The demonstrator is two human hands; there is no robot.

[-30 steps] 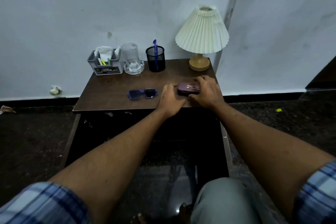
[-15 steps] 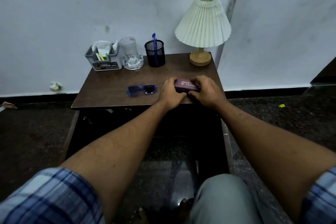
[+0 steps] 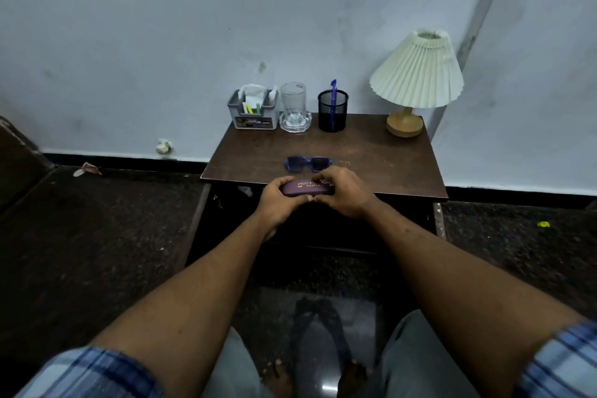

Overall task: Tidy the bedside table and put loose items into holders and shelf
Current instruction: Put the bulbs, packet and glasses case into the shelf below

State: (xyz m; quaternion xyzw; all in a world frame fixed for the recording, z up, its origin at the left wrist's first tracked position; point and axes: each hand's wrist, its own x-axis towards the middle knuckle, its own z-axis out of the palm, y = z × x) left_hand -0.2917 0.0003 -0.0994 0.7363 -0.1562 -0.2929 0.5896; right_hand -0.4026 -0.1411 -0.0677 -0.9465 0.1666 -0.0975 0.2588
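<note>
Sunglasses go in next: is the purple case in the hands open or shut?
Shut: the purple case, gripped by the left hand and right hand, shows its lettered top closed down, with no gap visible.

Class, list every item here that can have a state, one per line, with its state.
Purple hard glasses case: closed, gripped by left hand and right hand.
Blue plastic sunglasses: lying on brown wooden table, uncased.
Cream pleated lamp: unlit.
Black mesh pen cup: upright, holding one blue pen.

Matt dark wooden table [image 3: 371,155], clear glass tumbler [image 3: 293,100], black mesh pen cup [image 3: 332,111].
</note>
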